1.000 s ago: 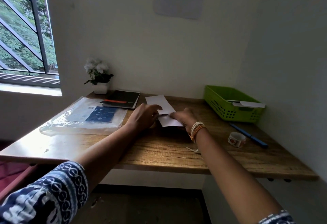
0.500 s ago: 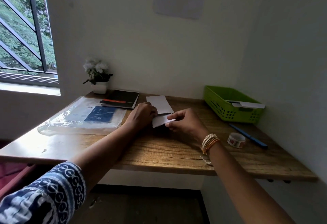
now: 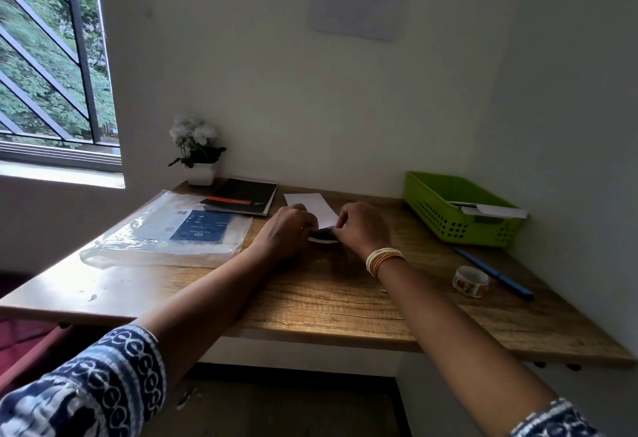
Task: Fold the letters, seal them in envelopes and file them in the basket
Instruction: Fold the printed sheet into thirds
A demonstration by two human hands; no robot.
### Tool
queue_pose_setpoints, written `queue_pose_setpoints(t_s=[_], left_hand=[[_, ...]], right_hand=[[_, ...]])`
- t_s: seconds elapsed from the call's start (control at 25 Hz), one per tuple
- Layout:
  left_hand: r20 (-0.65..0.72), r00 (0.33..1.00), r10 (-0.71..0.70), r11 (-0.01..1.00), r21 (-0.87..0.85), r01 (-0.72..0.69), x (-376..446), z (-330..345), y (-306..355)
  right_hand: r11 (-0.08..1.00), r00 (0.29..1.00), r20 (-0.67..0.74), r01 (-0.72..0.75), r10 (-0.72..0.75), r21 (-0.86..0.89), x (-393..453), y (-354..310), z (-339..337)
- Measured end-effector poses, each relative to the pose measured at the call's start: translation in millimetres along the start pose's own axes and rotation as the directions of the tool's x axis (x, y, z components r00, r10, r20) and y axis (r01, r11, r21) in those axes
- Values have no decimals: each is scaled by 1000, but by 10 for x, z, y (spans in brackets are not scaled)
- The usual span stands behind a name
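My left hand (image 3: 286, 229) and my right hand (image 3: 362, 229) meet at the middle of the wooden desk (image 3: 328, 298). Both pinch a small white folded paper (image 3: 322, 237) held low over the desk. The fingers hide most of it, and a dark gap shows along its top edge. I cannot tell whether it is a letter or an envelope. A flat white sheet (image 3: 310, 205) lies just behind the hands. The green basket (image 3: 445, 226) stands at the back right with a white envelope (image 3: 497, 211) leaning on its rim.
A roll of patterned tape (image 3: 471, 281) and a blue pen (image 3: 493, 272) lie right of my right wrist. A clear plastic packet (image 3: 165, 233), a black notebook (image 3: 243, 200) and a potted white flower (image 3: 198, 153) are at the left. Walls close the back and right.
My right hand has pulled back from the flat sheet and closed in against my left hand. The small folded paper has come off the desk and is now pinched between both hands.
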State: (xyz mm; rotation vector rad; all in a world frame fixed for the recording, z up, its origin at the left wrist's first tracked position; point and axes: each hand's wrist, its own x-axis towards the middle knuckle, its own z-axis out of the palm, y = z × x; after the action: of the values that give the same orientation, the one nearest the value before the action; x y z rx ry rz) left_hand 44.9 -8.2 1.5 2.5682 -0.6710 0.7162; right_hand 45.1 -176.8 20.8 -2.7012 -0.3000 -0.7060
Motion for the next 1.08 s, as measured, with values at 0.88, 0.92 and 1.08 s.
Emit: queue_pose_setpoints(t_s=[0.88, 0.92, 1.08], left_hand=[[76, 992, -105, 989, -98, 112, -49, -59, 12], [96, 989, -110, 988, -93, 119, -49, -59, 17], [160, 975, -153, 983, -81, 167, -37, -51, 41]], right_hand=[[947, 947, 273, 76, -166, 314, -66, 360, -21], [949, 951, 268, 65, -152, 309, -68, 361, -21], [950, 964, 254, -1, -83, 313, -63, 388, -20]])
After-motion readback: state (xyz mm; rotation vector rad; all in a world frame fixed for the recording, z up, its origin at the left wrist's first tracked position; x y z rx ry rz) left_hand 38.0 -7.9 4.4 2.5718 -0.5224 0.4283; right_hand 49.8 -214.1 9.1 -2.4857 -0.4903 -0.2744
